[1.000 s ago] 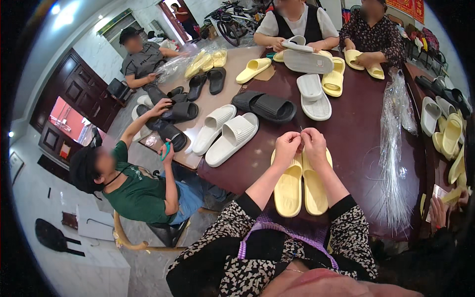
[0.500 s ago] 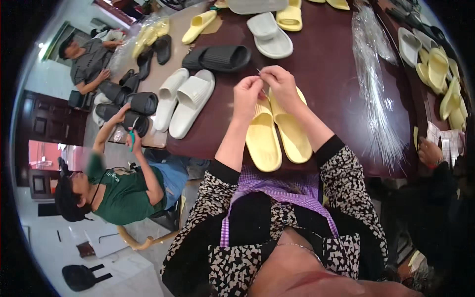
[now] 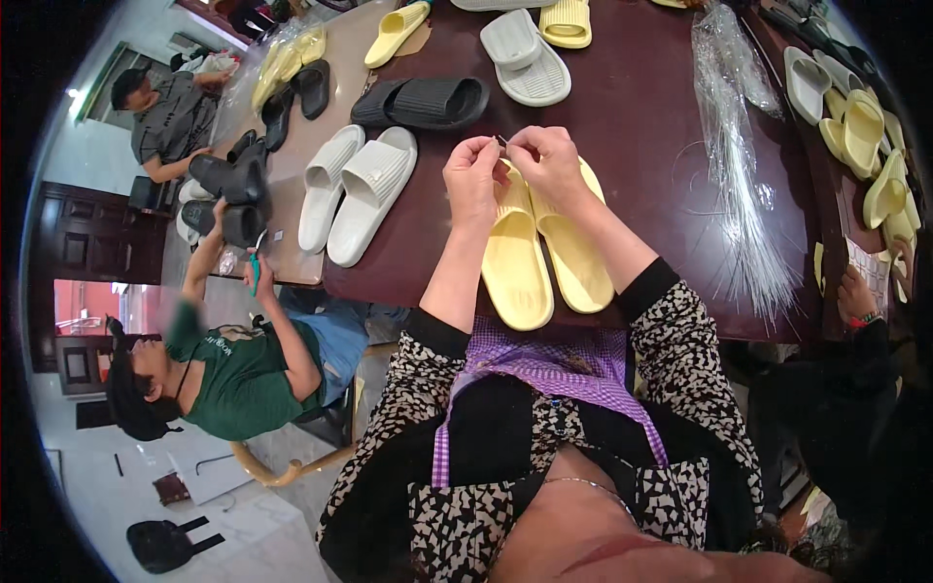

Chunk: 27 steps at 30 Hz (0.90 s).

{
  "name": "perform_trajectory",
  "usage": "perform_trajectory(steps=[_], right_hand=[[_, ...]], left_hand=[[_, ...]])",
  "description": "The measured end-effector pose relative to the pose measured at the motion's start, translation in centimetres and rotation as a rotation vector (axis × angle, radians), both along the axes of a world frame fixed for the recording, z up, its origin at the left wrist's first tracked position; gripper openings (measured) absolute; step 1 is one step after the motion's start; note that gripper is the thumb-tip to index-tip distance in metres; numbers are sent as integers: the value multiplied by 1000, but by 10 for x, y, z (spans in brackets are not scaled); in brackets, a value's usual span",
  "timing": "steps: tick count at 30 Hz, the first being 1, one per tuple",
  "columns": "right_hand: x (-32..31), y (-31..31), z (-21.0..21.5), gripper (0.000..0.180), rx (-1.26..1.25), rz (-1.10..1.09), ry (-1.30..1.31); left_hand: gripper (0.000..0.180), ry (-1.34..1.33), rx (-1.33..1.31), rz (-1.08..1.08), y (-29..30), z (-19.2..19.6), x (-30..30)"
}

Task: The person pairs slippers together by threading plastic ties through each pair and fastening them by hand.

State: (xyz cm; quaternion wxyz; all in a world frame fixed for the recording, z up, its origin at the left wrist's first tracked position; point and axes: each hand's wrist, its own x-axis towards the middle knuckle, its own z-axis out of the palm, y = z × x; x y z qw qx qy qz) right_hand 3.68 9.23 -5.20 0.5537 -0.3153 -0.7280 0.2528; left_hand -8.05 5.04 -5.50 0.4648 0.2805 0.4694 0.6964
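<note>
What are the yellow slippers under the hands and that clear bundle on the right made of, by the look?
Yellow slippers: probably moulded foam or soft rubber; matte, one-piece, thick soles, ribbed straps. Clear bundle: looks like thin glossy plastic strands or ties, see-through with bright glints; exact kind unclear. Both lie on the dark brown table, seemingly polished wood or veneer with a soft sheen. The left hand and right hand pinch something tiny.

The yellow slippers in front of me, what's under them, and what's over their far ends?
The yellow slippers lie on the dark brown table. Left hand and right hand hover over their far ends, hiding those; something tiny sits between the fingers.
</note>
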Motion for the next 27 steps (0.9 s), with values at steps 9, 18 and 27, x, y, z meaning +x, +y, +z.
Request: perform_trajectory(steps=[9, 18, 27], right_hand=[[-4, -6, -5, 8, 48, -52, -45], [-3, -4, -8, 9, -22, -24, -47], [-13, -10, 7, 7, 34, -26, -68]], left_hand=[[5, 95, 47, 89, -5, -1, 5], [3, 168, 40, 110, -5, -4, 7], [5, 843, 261, 390, -8, -5, -6]])
